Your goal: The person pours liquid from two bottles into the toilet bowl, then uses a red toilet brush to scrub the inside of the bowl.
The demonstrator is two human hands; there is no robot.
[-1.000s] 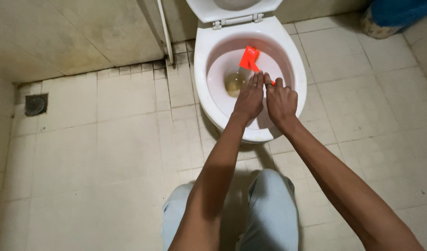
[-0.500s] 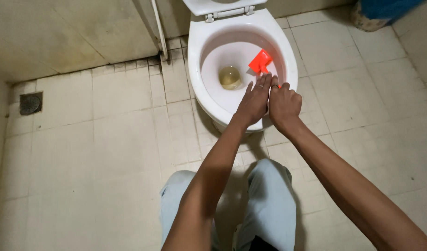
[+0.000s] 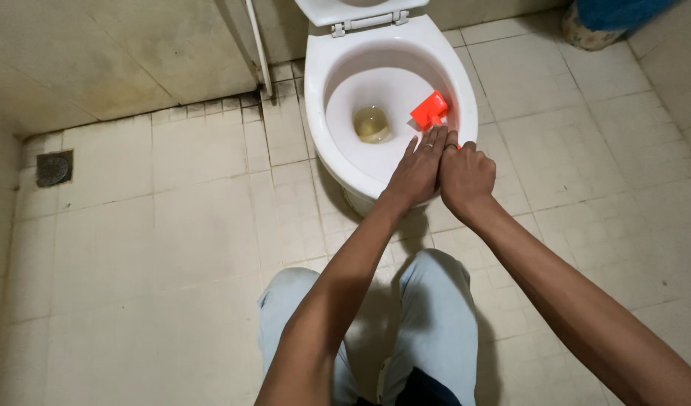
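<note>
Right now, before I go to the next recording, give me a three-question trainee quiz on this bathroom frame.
1. True or false: the toilet lid is up.
2. What colour is the brush head inside the bowl?
3. The floor drain lies toward which side of the picture: A left, B right?

Key: 1 true. 2 orange-red. 3 A. For reference, the left hand and right hand touch side by side at the bowl's near rim.

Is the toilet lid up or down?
Up. The toilet lid is tipped back on its hinges, so the toilet bowl is open, with yellowish water and an orange brush head showing inside.
</note>
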